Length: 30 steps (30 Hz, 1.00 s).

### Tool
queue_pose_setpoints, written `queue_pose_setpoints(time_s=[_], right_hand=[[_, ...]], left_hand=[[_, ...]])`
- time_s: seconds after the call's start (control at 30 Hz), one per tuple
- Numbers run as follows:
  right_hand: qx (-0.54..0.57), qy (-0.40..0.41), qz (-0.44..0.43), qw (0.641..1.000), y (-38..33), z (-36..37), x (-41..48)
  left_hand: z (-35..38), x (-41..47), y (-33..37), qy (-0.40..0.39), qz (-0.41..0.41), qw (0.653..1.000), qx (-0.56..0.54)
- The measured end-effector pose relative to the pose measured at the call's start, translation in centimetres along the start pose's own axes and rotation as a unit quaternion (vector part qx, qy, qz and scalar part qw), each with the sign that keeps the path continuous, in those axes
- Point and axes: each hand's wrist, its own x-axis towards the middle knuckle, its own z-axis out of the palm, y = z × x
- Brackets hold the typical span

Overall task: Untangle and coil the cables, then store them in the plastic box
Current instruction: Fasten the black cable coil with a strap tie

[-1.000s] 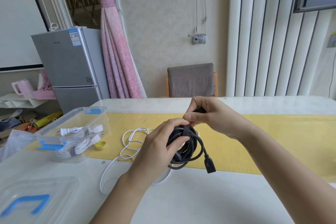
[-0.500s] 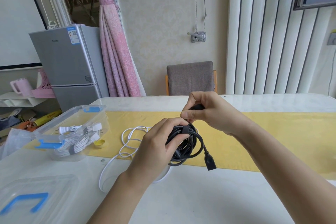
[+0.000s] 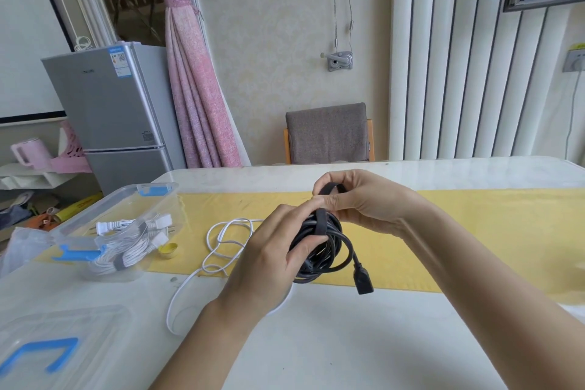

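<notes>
I note left hand (image 3: 266,258) clasping coiled black cable bundle (image 3: 334,252), right hand (image 3: 370,203) pinching its dark fabric strap (image 3: 320,225), over yellow cloth runner (image 3: 459,231) near edge.

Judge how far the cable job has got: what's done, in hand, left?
Done: one strapped white coil lies in the box. In hand: the left hand grips the black coil while the right hand pinches its strap. Left: box that coil, then coil the loose white cable on the table.

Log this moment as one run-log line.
step: strapping black cable coil | left hand: grips coil | right hand: pinches strap | plastic box: holds white cable coil | table: loose white cable
</notes>
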Motion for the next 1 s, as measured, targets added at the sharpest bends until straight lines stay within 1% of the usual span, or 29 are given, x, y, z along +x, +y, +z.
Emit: queue_pose_setpoints(time_s=[0.17, 0.27, 0.4, 0.47, 0.53, 0.6, 0.67, 0.7, 0.73, 0.8, 0.83, 0.9, 1.0], right_hand=[[0.022, -0.011, 0.026, 0.999, 0.6, -0.1, 0.3], [0.012, 0.000, 0.039, 0.999, 0.9, -0.1, 0.3], [-0.066, 0.044, 0.062, 0.995, 2.0, 0.0, 0.6], [-0.098, 0.072, 0.068, 0.990, 2.6, 0.1, 0.7], [-0.142, 0.117, 0.062, 0.981, 2.8, 0.3, 0.8], [-0.194, 0.160, 0.054, 0.966, 2.7, 0.7, 1.1], [-0.292, 0.190, 0.031, 0.937, 2.2, 1.2, 1.0], [-0.335, 0.190, 0.013, 0.923, 1.9, 1.3, 0.9], [-0.352, 0.173, -0.002, 0.920, 1.6, 1.5, 0.8], [-0.321, 0.119, -0.006, 0.940, 1.2, 1.9, 0.5], [-0.316, 0.102, -0.003, 0.943, 1.2, 2.1, 0.4], [-0.354, 0.095, -0.014, 0.930, 1.5, 2.3, 0.6], [-0.387, 0.107, -0.038, 0.915, 2.2, 2.5, 0.7]], left_hand=[[0.1, 0.0, 0.1, -0.006, 0.002, 1.000, -0.023], [0.2, 0.0, 0.3, -0.019, -0.040, 0.998, -0.035], [0.6, -0.2, 0.6, -0.048, -0.121, 0.990, -0.060], [0.9, -0.2, 0.6, -0.062, -0.183, 0.977, -0.092], [0.8, -0.1, 0.5, -0.061, -0.250, 0.957, -0.136], [0.6, 0.2, 0.0, -0.042, -0.302, 0.937, -0.173], [0.2, 0.5, -0.6, -0.021, -0.331, 0.923, -0.194], [0.0, 0.6, -0.9, -0.014, -0.343, 0.917, -0.204], [-0.2, 0.6, -1.2, -0.007, -0.356, 0.910, -0.212], [-0.5, 0.5, -2.0, 0.006, -0.386, 0.896, -0.221], [-0.5, 0.4, -2.3, 0.008, -0.400, 0.889, -0.223], [-0.5, 0.2, -2.8, 0.004, -0.417, 0.880, -0.225], [-0.3, 0.0, -3.0, -0.009, -0.429, 0.874, -0.230]])
